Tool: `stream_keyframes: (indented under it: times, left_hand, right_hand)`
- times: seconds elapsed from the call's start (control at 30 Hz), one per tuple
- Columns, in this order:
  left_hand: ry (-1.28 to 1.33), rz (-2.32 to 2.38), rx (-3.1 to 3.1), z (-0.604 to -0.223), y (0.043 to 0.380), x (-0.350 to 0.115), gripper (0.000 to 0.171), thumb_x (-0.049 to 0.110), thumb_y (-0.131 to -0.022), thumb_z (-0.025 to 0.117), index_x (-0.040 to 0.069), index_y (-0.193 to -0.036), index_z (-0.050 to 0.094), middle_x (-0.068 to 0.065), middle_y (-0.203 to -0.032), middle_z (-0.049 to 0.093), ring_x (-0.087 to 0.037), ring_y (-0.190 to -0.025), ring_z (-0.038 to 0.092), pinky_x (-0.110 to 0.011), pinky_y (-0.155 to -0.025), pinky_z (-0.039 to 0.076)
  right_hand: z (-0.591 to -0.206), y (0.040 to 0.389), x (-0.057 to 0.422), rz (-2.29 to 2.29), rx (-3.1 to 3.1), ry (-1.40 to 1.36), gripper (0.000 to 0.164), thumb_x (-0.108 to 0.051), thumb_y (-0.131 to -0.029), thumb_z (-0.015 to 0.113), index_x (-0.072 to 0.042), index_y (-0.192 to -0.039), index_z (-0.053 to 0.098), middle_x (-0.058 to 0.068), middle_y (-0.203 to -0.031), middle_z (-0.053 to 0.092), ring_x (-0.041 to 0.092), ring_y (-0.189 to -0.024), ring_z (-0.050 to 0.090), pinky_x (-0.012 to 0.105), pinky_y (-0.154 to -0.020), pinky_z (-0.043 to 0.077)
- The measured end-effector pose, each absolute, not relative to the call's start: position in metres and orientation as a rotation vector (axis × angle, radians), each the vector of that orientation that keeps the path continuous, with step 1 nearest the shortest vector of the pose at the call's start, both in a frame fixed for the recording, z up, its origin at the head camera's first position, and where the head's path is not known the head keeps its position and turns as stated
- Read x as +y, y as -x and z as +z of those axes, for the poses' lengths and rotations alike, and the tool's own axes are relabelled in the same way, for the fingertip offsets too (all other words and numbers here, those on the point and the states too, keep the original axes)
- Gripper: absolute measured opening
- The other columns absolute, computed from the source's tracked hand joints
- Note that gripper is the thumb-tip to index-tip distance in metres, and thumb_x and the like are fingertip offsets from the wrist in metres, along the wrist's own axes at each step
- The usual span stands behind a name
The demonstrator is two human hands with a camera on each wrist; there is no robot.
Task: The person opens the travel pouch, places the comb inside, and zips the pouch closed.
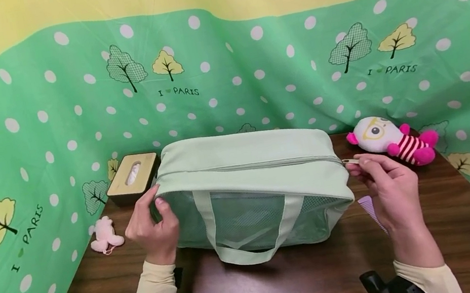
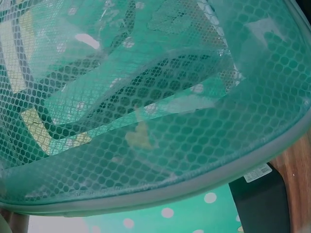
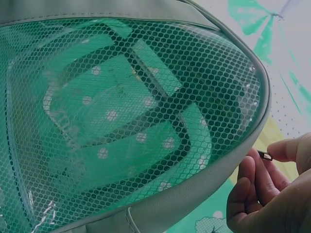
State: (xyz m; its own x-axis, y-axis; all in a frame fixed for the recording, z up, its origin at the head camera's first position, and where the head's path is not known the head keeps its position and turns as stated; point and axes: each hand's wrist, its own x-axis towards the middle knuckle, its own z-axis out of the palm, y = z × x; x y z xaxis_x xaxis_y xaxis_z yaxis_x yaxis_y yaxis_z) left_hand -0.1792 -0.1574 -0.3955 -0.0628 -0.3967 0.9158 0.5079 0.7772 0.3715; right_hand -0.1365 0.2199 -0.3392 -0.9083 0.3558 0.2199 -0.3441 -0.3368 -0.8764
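Observation:
A pale green toiletry bag (image 1: 245,150) with mesh sides stands upright on the table, its strap handle (image 1: 284,225) hanging down the front. Along its top runs a zipper (image 1: 238,168), whose two edges lie together. My right hand (image 1: 391,188) pinches the zipper pull (image 1: 350,161) between thumb and fingers at the right end; the right wrist view shows this pull (image 3: 265,155) too. At the other end, my left hand (image 1: 153,226) holds the bag's upper left corner by the fingertips. Mesh (image 2: 170,136) of the bag fills most of the left wrist view.
Behind the left hand sits a tissue box (image 1: 133,175) with a wooden lid. A small pink plush (image 1: 106,234) lies at left, and a plush doll in striped clothes (image 1: 395,139) at right. A purple striped item (image 1: 371,212) shows partly beside the right hand. Printed cloth (image 1: 213,68) surrounds the table.

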Motion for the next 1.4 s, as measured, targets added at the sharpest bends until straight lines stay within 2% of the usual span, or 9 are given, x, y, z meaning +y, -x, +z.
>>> stream_keyframes:
  times: [0.37, 0.73, 1.07, 1.4]
  left_hand:
    - [0.123, -0.746, -1.489, -0.395, 0.177, -0.162, 0.027, 0.014, -0.084, 0.057, 0.001, -0.094, 0.078, -0.014, -0.084, 0.077, -0.036, -0.065, 0.071, -0.046, -0.055, 0.041]
    - [0.153, -0.78, -1.508, -0.391, 0.182, -0.156, 0.028, 0.014, -0.085, 0.057, 0.001, -0.097, 0.078, -0.014, -0.086, 0.077, -0.035, -0.066, 0.071, -0.045, -0.054, 0.042]
    - [0.134, -0.778, -1.506, -0.394, 0.181, -0.157, 0.026, 0.012, -0.084, 0.057, 0.0, -0.094, 0.078, -0.016, -0.084, 0.077, -0.037, -0.067, 0.071, -0.048, -0.055, 0.044]
    - [0.143, -0.779, -1.524, -0.394, 0.178, -0.159, 0.027, 0.013, -0.086, 0.056, 0.002, -0.097, 0.078, -0.014, -0.086, 0.077, -0.035, -0.07, 0.073, -0.047, -0.057, 0.046]
  right_hand:
    - [-0.334, 0.134, 0.213, 2.283, -1.477, -0.049, 0.019, 0.001, -0.1, 0.06, 0.003, -0.1, 0.079, 0.007, -0.092, 0.079, 0.014, -0.078, 0.075, 0.023, -0.078, 0.058]
    - [-0.329, 0.132, 0.21, 2.235, -1.471, -0.037, 0.017, 0.005, -0.098, 0.061, 0.009, -0.105, 0.076, 0.01, -0.093, 0.079, 0.016, -0.081, 0.075, 0.022, -0.078, 0.058]
    - [-0.33, 0.131, 0.199, 2.101, -1.639, 0.057, 0.016, 0.002, -0.097, 0.064, 0.003, -0.105, 0.078, 0.005, -0.088, 0.08, 0.012, -0.08, 0.075, 0.018, -0.072, 0.055]
    - [-0.332, 0.13, 0.195, 2.066, -1.677, 0.08, 0.017, 0.003, -0.097, 0.064, 0.003, -0.106, 0.078, 0.004, -0.088, 0.08, 0.011, -0.079, 0.072, 0.019, -0.069, 0.052]
